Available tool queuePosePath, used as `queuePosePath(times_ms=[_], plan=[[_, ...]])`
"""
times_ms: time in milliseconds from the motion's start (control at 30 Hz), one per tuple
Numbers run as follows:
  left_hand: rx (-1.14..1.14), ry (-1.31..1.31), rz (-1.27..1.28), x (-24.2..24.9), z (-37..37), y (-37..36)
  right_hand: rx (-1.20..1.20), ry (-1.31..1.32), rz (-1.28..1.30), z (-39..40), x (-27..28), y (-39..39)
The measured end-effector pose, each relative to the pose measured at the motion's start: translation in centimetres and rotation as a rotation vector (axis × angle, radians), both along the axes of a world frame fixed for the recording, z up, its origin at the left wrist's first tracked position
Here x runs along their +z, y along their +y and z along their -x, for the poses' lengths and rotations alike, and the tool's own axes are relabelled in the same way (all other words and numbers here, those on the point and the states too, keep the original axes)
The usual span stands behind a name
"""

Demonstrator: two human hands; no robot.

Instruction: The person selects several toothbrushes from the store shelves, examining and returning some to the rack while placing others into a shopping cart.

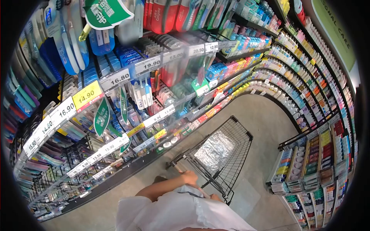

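A black wire shopping cart point(241, 154) stands in front of me, pointing up and right in the head view. My left hand point(188, 178) is closed round its handle. Farther right along the same handle is my right hand point(216, 197), also closed on it; the light shirt hides most of this hand. Inside the cart lies a shiny silver, crinkled sheet or package point(216, 149), whose kind I cannot make out.
On the left, a long shelf holds packaged toothbrushes point(67, 42) behind price tags point(119, 78). Curved shelves of bottles point(296, 73) bend round the far end. A display stand of small products point(308, 161) is at the right, beside the grey floor point(266, 111).
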State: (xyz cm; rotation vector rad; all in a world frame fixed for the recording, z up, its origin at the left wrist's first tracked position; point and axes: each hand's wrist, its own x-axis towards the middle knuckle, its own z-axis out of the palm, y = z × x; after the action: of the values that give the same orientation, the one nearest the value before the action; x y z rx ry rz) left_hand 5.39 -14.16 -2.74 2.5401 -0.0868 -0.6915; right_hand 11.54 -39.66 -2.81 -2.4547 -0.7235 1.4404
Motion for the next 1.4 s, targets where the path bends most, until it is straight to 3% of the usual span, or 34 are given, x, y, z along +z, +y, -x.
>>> queuePosePath(times_ms=[233,400,467,500,533,567,633,667,733,800,867,933,1000,1067,1133,1200,1267,1400], plan=[[-0.052,0.024,-0.019,2.6,1.5,1.2,0.163,0.115,-0.014,-1.2,-0.6,1.8],[-0.020,-0.133,-0.034,-0.9,3.0,0.9,0.359,0.302,-0.044,-2.8,-0.9,3.4],[0.001,-0.203,-0.067,-5.2,2.1,0.5,0.473,0.403,-0.072,-4.5,-0.8,5.0],[-0.001,-0.090,-0.027,-4.1,2.2,0.8,0.533,0.444,-0.094,-5.0,0.2,6.2],[-0.036,-0.275,-0.060,-6.9,2.0,0.6,0.589,0.415,-0.137,-6.1,1.4,7.4],[0.030,-0.066,0.037,3.0,4.1,2.0,0.650,0.374,-0.181,-6.8,3.4,9.5],[-0.030,0.051,0.052,1.4,3.8,2.0,0.728,0.144,-0.222,-6.5,9.6,14.3],[0.012,-0.021,0.083,4.4,5.1,2.4,0.731,0.097,-0.201,-6.8,11.4,16.3],[-0.025,-0.052,0.115,0.3,5.0,2.6,0.799,-0.057,-0.316,-7.2,13.1,20.2],[-0.071,0.059,0.124,2.9,5.4,3.9,0.784,-0.190,-0.485,-7.0,15.8,23.7],[-0.109,0.115,0.167,4.7,5.5,4.9,0.623,-0.067,-0.708,-7.1,19.2,27.2],[-0.141,0.117,0.246,4.9,5.7,5.8,0.484,-0.138,-0.829,-8.3,21.8,30.3],[-0.157,0.036,0.256,1.6,5.6,5.6,0.438,-0.345,-1.092,-10.0,25.4,33.3],[-0.203,-0.026,0.286,-3.3,4.9,5.7,0.254,-0.389,-1.310,-12.4,29.1,36.2],[-0.073,-0.225,0.218,-5.2,5.8,5.2,-0.090,-0.169,-1.592,-16.0,31.8,39.6],[-0.004,-0.162,0.233,-1.8,5.1,6.5,-0.129,-0.268,-1.764,-19.3,35.7,42.1],[0.039,-0.142,0.231,0.6,3.7,7.5,-0.357,-0.220,-1.758,-21.0,38.9,44.6],[0.084,-0.143,0.187,4.5,0.2,10.1,-0.361,-0.646,-1.751,-27.9,41.3,49.8]])
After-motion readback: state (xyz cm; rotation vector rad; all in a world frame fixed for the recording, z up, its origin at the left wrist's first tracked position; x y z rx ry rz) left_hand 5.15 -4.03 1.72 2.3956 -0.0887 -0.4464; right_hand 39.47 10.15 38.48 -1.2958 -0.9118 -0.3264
